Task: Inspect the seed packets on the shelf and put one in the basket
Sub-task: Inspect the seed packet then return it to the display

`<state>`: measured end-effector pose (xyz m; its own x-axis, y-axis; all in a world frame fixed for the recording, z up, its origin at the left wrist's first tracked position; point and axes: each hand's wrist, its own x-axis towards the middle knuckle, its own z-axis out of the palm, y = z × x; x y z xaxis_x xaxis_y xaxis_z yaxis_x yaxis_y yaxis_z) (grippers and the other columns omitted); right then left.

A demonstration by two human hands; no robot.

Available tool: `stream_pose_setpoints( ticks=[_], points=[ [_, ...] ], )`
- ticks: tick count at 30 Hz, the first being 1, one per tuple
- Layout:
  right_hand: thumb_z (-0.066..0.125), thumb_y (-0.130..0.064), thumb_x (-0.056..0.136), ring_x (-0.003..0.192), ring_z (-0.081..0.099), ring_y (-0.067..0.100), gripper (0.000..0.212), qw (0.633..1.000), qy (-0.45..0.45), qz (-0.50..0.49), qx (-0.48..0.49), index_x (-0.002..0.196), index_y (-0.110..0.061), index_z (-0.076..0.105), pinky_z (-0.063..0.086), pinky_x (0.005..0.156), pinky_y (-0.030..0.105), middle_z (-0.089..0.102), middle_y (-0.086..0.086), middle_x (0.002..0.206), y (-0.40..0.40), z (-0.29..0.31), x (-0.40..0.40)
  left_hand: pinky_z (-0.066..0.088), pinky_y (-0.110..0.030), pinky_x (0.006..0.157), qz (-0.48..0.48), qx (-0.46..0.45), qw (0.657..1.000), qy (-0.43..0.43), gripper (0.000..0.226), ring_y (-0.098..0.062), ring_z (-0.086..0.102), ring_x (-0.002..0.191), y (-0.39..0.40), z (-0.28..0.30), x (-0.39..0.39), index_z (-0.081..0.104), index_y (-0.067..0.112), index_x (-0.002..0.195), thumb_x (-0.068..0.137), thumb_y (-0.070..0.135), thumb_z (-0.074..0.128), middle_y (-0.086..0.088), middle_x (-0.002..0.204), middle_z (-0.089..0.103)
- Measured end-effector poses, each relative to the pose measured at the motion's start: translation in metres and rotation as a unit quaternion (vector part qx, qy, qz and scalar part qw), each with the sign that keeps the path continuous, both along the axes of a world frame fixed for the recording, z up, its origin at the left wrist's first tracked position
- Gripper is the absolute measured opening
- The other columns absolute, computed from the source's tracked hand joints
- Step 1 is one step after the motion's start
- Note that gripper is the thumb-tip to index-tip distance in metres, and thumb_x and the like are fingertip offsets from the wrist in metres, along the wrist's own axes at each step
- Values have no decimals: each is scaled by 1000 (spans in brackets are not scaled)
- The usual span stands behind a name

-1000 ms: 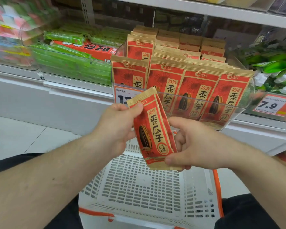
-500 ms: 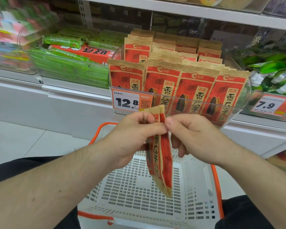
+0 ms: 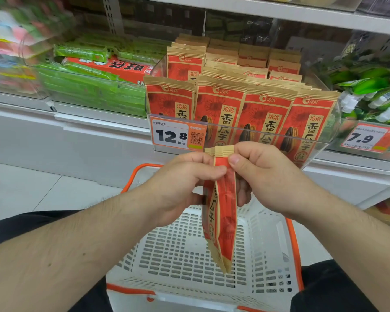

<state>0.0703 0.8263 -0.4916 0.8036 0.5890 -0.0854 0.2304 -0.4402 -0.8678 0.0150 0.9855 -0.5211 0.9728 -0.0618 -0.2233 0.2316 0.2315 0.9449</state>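
Note:
A red and tan seed packet (image 3: pixel 222 221) hangs edge-on and upright above the white basket (image 3: pixel 178 255). My left hand (image 3: pixel 182 185) pinches its top from the left and my right hand (image 3: pixel 259 176) pinches it from the right, thumbs close together at the tan seal. Behind my hands, several matching seed packets (image 3: pixel 221 109) stand in rows inside a clear plastic shelf bin (image 3: pixel 331 140) with a 12.8 price tag (image 3: pixel 176 136).
Green snack packs (image 3: pixel 88 86) and a red box (image 3: pixel 113 66) lie in the bin to the left. Green and white packets (image 3: pixel 369 95) fill the bin at right, marked by a 7.9 tag (image 3: pixel 365 138). The basket has orange handles (image 3: pixel 293 244). White shelf base and tiled floor lie below.
The packet swung from face-on and tilted to edge-on and hanging straight down. My right hand moved from its bottom corner up to the top seal, beside my left hand.

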Motion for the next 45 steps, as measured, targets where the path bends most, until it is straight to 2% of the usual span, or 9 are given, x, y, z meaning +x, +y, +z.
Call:
stream_pose_setpoints(
  ticks=[6,10,14,22,28,33,38,40,45],
  points=[
    [55,-14,100,56,67,22,5,996,-3,74,-51,101,-12,58,56,60,43,68,11,67,-3,8,-2,50,-51,83,31,-28,999,1,35,-28,60,86,6,2,3,57,8,94,65,20,73,-12,84,65],
    [51,-9,102,58,68,22,7,994,-4,97,-54,103,-4,56,57,63,50,69,0,64,-3,7,-4,50,-49,82,36,-35,999,4,42,-28,56,87,4,4,2,57,10,108,69,22,65,-17,91,60],
    [57,-10,99,59,68,25,8,992,-1,112,-52,106,-8,55,56,66,58,66,4,64,-6,10,-3,51,-46,78,35,-46,998,-2,36,-27,57,84,5,5,3,57,10,102,69,23,64,-10,80,63],
    [60,-12,97,65,71,23,29,983,-19,158,-95,119,-26,48,58,69,53,67,-1,68,-8,11,-5,50,-41,73,55,-74,996,-19,14,-17,60,70,8,4,5,57,17,81,70,23,62,-1,70,64],
    [72,-6,88,71,75,21,93,965,29,209,-153,150,-49,17,62,69,44,74,10,83,-10,14,-7,51,-42,71,72,-93,993,-21,24,-15,62,67,9,6,6,59,14,92,70,24,62,-1,72,62],
    [66,5,90,74,74,27,99,961,52,247,-115,150,-56,16,62,72,45,71,18,85,-14,14,-5,51,-40,69,77,-95,992,-21,41,-12,61,61,9,8,7,55,10,107,69,24,61,0,69,62],
    [67,8,88,73,73,26,100,960,70,252,-105,152,-50,17,61,69,34,69,22,87,-16,15,-4,52,-42,69,77,-116,990,-14,33,-15,63,62,10,8,6,58,8,101,71,21,60,-3,71,63],
    [75,3,83,70,71,22,103,967,59,223,-110,152,-50,19,58,66,32,69,16,86,-15,14,-3,54,-44,70,77,-133,988,-13,25,-19,63,71,10,8,6,61,10,94,72,20,60,-6,78,64],
    [89,-52,60,84,67,5,106,981,19,122,-148,141,-59,21,53,73,26,54,-12,116,-10,11,-4,56,-44,77,59,-193,979,-16,23,-29,57,92,9,11,6,65,9,96,78,19,57,-16,107,59]
  ],
)
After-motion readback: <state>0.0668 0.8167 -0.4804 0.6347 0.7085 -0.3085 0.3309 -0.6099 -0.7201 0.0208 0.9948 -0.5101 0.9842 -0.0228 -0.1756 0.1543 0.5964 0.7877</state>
